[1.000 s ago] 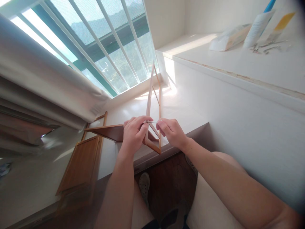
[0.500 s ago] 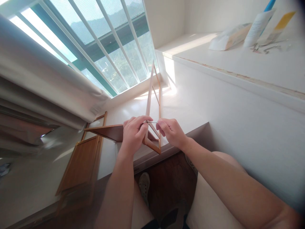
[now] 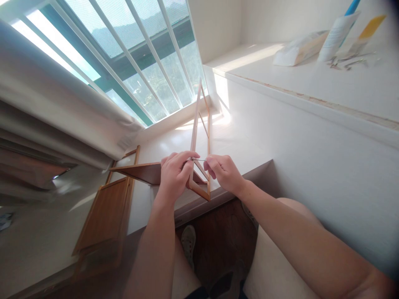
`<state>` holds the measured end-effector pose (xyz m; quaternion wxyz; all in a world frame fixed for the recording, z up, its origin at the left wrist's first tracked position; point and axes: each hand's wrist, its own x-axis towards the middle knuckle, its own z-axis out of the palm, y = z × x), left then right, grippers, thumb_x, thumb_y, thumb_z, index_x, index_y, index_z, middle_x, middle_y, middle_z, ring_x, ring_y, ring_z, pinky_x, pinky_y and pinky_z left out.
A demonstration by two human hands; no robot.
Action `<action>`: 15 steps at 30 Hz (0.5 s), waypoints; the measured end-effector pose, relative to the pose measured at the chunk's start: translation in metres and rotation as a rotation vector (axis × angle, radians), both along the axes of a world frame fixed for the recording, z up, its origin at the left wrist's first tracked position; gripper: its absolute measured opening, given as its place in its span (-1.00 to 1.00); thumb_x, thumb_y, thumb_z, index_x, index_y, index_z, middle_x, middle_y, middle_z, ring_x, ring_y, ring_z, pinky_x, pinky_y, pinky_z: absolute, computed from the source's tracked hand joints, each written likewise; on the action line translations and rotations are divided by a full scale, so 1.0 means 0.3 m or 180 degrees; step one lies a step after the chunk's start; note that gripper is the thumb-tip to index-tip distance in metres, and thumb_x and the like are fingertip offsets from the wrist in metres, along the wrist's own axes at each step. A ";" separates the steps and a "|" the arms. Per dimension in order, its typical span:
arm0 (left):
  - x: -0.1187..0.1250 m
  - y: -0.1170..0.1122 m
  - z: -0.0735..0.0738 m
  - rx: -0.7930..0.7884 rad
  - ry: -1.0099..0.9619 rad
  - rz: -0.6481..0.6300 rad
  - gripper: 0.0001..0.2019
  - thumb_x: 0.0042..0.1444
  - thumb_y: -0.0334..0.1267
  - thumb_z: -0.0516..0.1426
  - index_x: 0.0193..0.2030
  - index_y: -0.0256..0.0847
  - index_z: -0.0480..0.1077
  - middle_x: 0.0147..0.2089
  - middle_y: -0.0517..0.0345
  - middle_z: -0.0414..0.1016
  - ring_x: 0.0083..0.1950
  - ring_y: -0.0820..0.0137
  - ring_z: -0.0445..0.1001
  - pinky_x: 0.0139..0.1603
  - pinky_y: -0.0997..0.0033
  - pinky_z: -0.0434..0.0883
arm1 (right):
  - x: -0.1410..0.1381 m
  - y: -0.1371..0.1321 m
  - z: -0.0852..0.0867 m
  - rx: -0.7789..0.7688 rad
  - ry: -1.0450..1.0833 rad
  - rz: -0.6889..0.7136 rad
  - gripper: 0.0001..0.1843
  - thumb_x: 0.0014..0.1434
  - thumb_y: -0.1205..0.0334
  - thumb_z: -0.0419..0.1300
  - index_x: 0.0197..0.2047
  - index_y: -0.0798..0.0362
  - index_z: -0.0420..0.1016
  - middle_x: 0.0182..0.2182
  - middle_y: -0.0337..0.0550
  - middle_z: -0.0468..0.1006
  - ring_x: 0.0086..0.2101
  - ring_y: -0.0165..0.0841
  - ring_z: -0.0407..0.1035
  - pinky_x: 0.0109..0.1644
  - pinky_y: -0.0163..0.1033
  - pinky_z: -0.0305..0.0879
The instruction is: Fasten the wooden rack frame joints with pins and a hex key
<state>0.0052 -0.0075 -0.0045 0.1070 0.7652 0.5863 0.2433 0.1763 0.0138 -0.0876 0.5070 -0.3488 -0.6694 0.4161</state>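
Observation:
My left hand [image 3: 176, 174] is closed round the near part of a wooden frame [image 3: 195, 128], where a flat wooden panel [image 3: 143, 171] joins it from the left. Its thumb and fingertips pinch close to the frame's edge. Across from it, my right hand [image 3: 225, 171] is closed on a thin metal rod that looks like a hex key [image 3: 201, 160]. The rod's far tip meets the frame at my left fingertips; its other end is hidden in my right fist. The frame stands on edge on a white ledge [image 3: 168, 143].
Further left, another wooden piece with a panel [image 3: 104, 214] leans by the ledge. On the white shelf [image 3: 299, 83] at right are small metal parts [image 3: 349, 62], a plastic bag [image 3: 296, 50], a white tube [image 3: 338, 35] and a yellow-topped item [image 3: 369, 31]. A curtain [image 3: 71, 91] hangs beside the barred window [image 3: 140, 54].

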 end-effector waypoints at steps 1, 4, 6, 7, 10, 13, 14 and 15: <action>-0.001 0.000 0.000 -0.0009 0.0011 -0.0001 -0.68 0.29 -0.26 -0.04 -0.11 0.04 0.56 -0.10 0.33 0.65 0.00 0.31 0.49 0.21 0.19 0.16 | 0.001 -0.001 0.002 0.0037 -0.0070 -0.0015 -0.50 0.47 0.01 -0.08 -0.43 0.04 0.41 -0.63 -0.32 0.29 -0.53 -0.41 0.24 -0.33 -0.25 0.13; -0.002 0.000 -0.001 -0.0033 0.0042 -0.0003 -0.66 0.29 -0.25 -0.05 -0.09 0.05 0.56 -0.09 0.31 0.65 0.00 0.30 0.49 0.21 0.19 0.16 | 0.005 -0.001 0.007 0.0145 -0.0285 -0.0089 -0.57 0.47 0.04 -0.04 -0.38 0.04 0.41 -0.62 -0.32 0.29 -0.54 -0.41 0.22 -0.34 -0.26 0.11; -0.002 -0.001 -0.002 -0.0023 0.0043 0.0012 -0.65 0.30 -0.24 -0.05 -0.06 0.05 0.57 -0.11 0.29 0.65 -0.01 0.30 0.49 0.19 0.18 0.17 | 0.010 0.000 0.008 0.0180 -0.0297 -0.0145 -0.61 0.47 0.04 -0.04 -0.32 0.03 0.42 -0.60 -0.32 0.31 -0.54 -0.41 0.23 -0.35 -0.27 0.12; -0.002 -0.001 -0.002 -0.0012 0.0040 0.0025 -0.65 0.30 -0.23 -0.05 -0.05 0.05 0.57 -0.13 0.28 0.65 -0.01 0.30 0.49 0.19 0.18 0.17 | 0.013 0.001 0.009 0.0181 -0.0264 -0.0171 -0.62 0.48 0.04 -0.05 -0.30 0.02 0.41 -0.60 -0.31 0.31 -0.54 -0.40 0.23 -0.35 -0.27 0.12; -0.002 -0.001 -0.005 0.0007 0.0039 0.0050 -0.64 0.31 -0.22 -0.05 -0.03 0.05 0.57 -0.13 0.26 0.65 -0.01 0.29 0.50 0.18 0.17 0.18 | 0.024 0.005 0.011 0.0158 -0.0199 -0.0206 -0.60 0.49 0.00 -0.07 -0.29 0.01 0.39 -0.60 -0.30 0.31 -0.53 -0.38 0.24 -0.35 -0.27 0.14; -0.001 0.001 -0.005 -0.0002 0.0050 0.0055 -0.65 0.30 -0.21 -0.05 -0.04 0.04 0.57 -0.12 0.24 0.65 -0.01 0.28 0.50 0.19 0.16 0.17 | 0.033 0.009 0.011 0.0173 -0.0221 -0.0166 -0.56 0.49 -0.04 -0.08 -0.32 0.01 0.37 -0.59 -0.28 0.33 -0.53 -0.38 0.25 -0.37 -0.28 0.14; -0.001 0.001 -0.004 -0.0004 0.0052 0.0052 -0.65 0.30 -0.22 -0.05 -0.04 0.04 0.57 -0.13 0.25 0.65 -0.01 0.28 0.49 0.19 0.16 0.17 | 0.035 0.009 0.011 0.0183 -0.0237 -0.0143 -0.56 0.49 -0.05 -0.08 -0.32 0.00 0.37 -0.59 -0.27 0.34 -0.53 -0.38 0.25 -0.37 -0.28 0.14; 0.000 0.001 -0.004 -0.0006 0.0051 0.0048 -0.65 0.30 -0.22 -0.05 -0.04 0.04 0.57 -0.13 0.26 0.65 -0.02 0.29 0.49 0.19 0.16 0.17 | 0.036 0.010 0.010 0.0193 -0.0259 -0.0122 -0.56 0.49 -0.05 -0.08 -0.32 0.00 0.37 -0.59 -0.27 0.34 -0.53 -0.38 0.26 -0.37 -0.28 0.14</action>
